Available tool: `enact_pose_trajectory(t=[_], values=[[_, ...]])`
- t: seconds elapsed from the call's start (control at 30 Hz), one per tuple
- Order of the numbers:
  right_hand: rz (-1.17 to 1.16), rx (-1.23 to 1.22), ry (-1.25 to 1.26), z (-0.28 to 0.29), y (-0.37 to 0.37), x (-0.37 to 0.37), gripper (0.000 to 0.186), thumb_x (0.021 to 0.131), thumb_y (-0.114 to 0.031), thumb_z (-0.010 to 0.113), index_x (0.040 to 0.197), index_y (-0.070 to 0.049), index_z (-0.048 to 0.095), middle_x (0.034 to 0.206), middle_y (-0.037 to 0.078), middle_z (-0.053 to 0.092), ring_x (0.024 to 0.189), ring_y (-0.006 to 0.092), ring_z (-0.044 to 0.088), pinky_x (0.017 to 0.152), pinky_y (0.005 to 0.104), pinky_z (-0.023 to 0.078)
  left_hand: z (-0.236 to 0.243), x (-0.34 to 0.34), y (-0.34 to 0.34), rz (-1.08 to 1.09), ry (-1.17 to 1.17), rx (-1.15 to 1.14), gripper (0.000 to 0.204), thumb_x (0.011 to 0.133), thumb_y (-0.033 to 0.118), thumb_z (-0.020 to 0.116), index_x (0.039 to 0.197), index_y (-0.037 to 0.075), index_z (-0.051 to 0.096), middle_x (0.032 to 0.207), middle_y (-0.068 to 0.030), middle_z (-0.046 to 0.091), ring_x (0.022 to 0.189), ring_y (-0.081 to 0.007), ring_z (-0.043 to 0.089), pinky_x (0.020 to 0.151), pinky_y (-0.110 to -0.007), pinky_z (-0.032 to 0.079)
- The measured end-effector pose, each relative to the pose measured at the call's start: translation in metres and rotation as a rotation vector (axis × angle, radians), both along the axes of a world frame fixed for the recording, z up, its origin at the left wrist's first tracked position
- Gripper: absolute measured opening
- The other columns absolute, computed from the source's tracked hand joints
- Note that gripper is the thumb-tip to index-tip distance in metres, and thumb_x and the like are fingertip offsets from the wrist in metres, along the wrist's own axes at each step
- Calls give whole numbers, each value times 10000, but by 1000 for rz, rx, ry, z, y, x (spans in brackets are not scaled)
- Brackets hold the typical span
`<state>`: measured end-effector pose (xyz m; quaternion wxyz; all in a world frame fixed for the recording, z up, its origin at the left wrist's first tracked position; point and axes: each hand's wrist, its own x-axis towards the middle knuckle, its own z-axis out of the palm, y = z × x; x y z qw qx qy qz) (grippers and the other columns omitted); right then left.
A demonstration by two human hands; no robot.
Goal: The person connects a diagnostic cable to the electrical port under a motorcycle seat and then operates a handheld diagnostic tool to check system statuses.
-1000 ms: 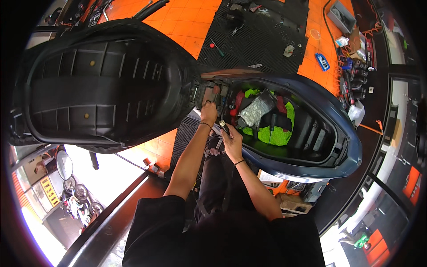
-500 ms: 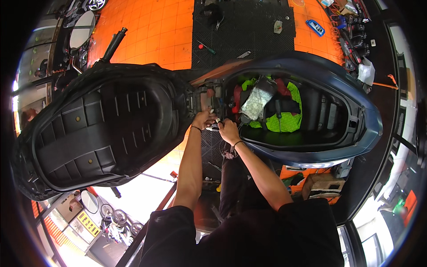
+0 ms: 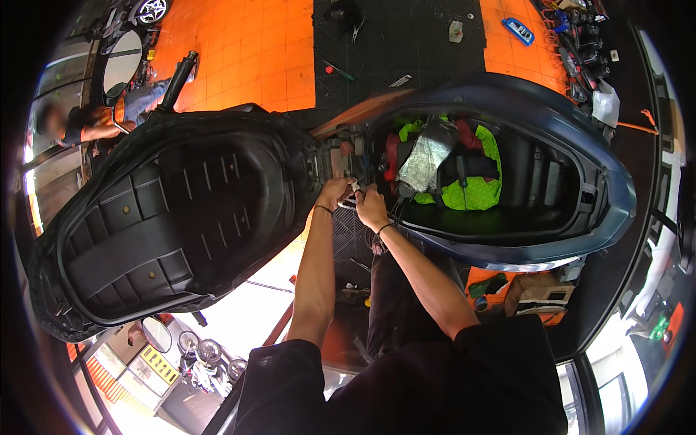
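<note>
My left hand [image 3: 336,191] and my right hand [image 3: 371,207] meet at the open scooter's middle [image 3: 345,154], between the raised black seat [image 3: 181,217] and the storage well. Fingers of both are closed round a small pale-and-dark part [image 3: 356,188]; its shape is mostly hidden. The well, inside blue-grey bodywork [image 3: 616,203], holds a silvery crumpled bag [image 3: 424,161], bright green cloth [image 3: 473,192], red fabric and dark items.
A person [image 3: 101,119] stands at upper left near the handlebar and mirror [image 3: 122,61]. A black mat [image 3: 399,51] lies on orange flooring, with scattered tools. A blue bottle [image 3: 518,31], cluttered gear and a cardboard box [image 3: 544,297] are at the right.
My right hand has brought the dark, pale-tipped part up to my left hand's fingers. The view has shifted, and a person now shows at upper left beside the handlebar.
</note>
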<state>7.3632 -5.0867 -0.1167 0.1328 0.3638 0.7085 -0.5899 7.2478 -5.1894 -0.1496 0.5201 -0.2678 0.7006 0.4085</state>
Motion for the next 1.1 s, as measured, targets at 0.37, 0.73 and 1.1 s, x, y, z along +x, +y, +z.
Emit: enact_pose_trajectory(t=[0.37, 0.73, 1.1], values=[[-260, -33, -8, -9, -31, -2, 288, 976, -198, 567, 920, 82, 604, 794, 293, 667, 835, 438, 689, 712, 483, 518, -7, 11, -5, 230, 1, 18, 102, 902, 140, 703, 938, 45, 690, 801, -33, 599, 664, -151, 599, 569, -281, 487], [-217, 3, 12, -33, -31, 0, 256, 959, -175, 604, 933, 78, 635, 764, 214, 700, 693, 299, 718, 588, 405, 529, -10, 17, -5, 301, -19, 89, 149, 925, 158, 653, 1009, 38, 678, 839, -34, 587, 662, -153, 569, 567, -309, 471], [-356, -146, -119, -19, -38, -14, 277, 932, -164, 584, 1011, 100, 559, 935, 316, 682, 927, 458, 678, 814, 506, 536, 0, 11, 10, 164, 43, -59, 169, 892, 184, 692, 845, 26, 656, 689, -24, 587, 538, -124, 546, 444, -292, 373]])
